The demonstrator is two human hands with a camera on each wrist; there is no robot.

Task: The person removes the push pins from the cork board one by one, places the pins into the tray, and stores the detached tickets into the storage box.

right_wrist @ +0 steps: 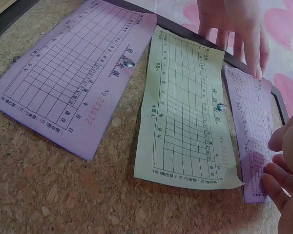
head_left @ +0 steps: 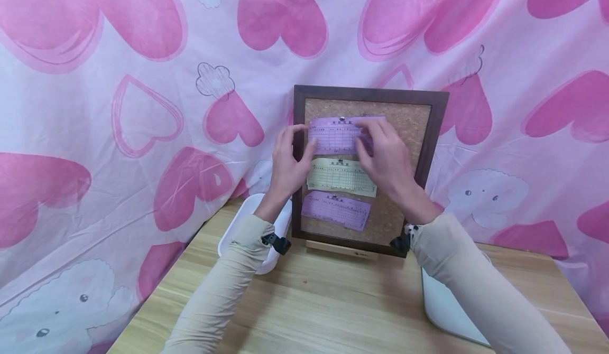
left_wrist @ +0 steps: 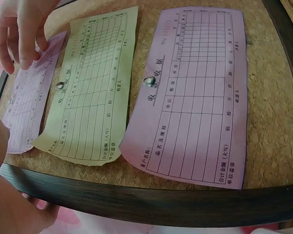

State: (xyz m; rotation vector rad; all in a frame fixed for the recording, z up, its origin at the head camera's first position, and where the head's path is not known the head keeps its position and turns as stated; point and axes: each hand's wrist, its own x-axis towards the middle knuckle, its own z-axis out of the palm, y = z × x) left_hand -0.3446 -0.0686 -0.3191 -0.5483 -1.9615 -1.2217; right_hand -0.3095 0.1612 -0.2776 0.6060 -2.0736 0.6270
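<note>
A purple receipt slip (head_left: 333, 137) is pinned at the top of a cork board (head_left: 404, 127) by a metal pushpin. My left hand (head_left: 290, 158) is at the slip's left edge, its thumb on or close to the paper and its other fingers at the frame. On the slip's right part, my right hand (head_left: 387, 158) has loosely bent fingertips against or just above the paper. Below hang a pale green receipt slip (left_wrist: 93, 87) and a second purple receipt slip (right_wrist: 73, 68), each with its own pushpin (left_wrist: 149, 81).
The board's dark wooden frame (head_left: 366, 94) leans upright on a wooden table (head_left: 304, 311). A white plastic tray (head_left: 238, 227) sits at the left, partly behind my left arm. A flat silvery object (head_left: 447, 306) lies under my right forearm. Heart-printed cloth (head_left: 280, 16) hangs behind.
</note>
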